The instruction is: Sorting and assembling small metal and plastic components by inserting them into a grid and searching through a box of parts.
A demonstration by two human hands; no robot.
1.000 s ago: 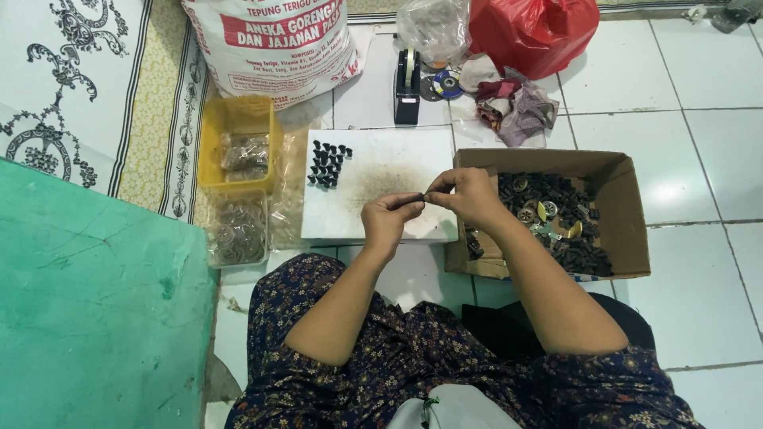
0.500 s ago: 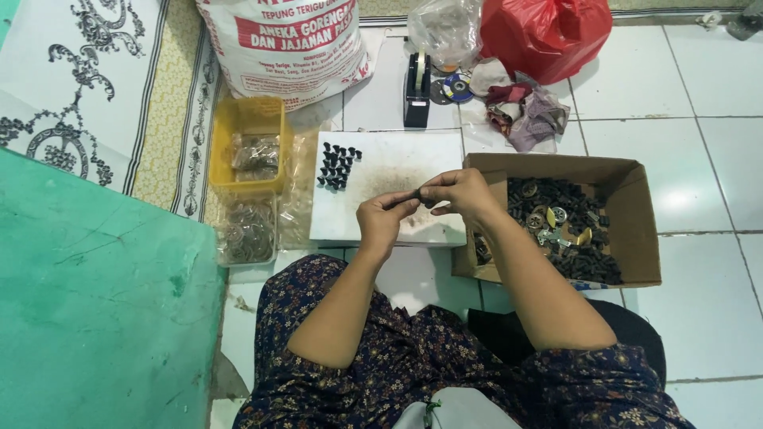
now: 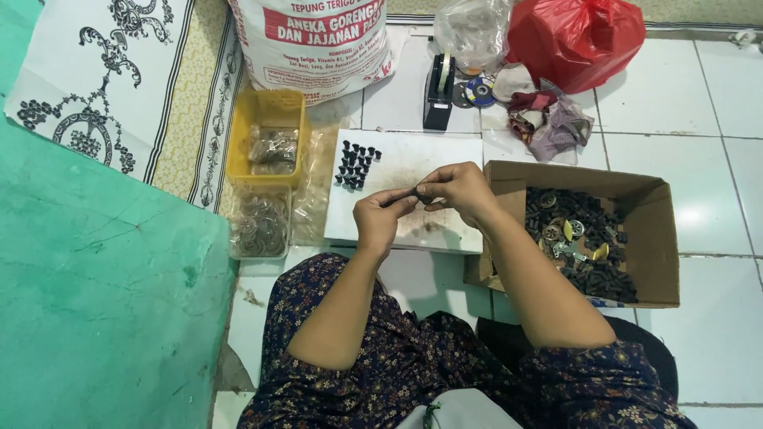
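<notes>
White floor tiles (image 3: 715, 103) with grey grout, seen from above, serving as the work area for a seated person in a dark floral garment.

Left hand (image 3: 380, 218) and right hand (image 3: 457, 189) brought together over a white board (image 3: 429, 151), fingertips of both pinched on 1 small dark part (image 3: 416, 193); exact shape too small to tell. Held in the air just above the board, not resting on it.

Risks, as a judgement: tiny part, fingertip-only grip, so easily slipping and dropping onto the board or rolling off to the tiles and under the lap. Forearm of the right side passing close over the cardboard box (image 3: 660, 199), so a careless elbow could nudge it. Upright dark pieces (image 3: 355, 164) standing in a tight cluster on the board's far left corner, likely to topple if the board is bumped.

Outward: box to the right, filled with dark parts and a few metal and yellow ones. Yellow tray (image 3: 266, 111) and clear container (image 3: 261, 226) to the left, both holding metal bits in plastic. Beyond the board, black tape dispenser (image 3: 437, 87), crumpled cloth (image 3: 548, 119), red plastic bag (image 3: 576, 36), clear bag (image 3: 473, 32), large printed white sack (image 3: 314, 44). Green surface (image 3: 95, 294) at left, patterned mat (image 3: 135, 71) behind it.
</notes>
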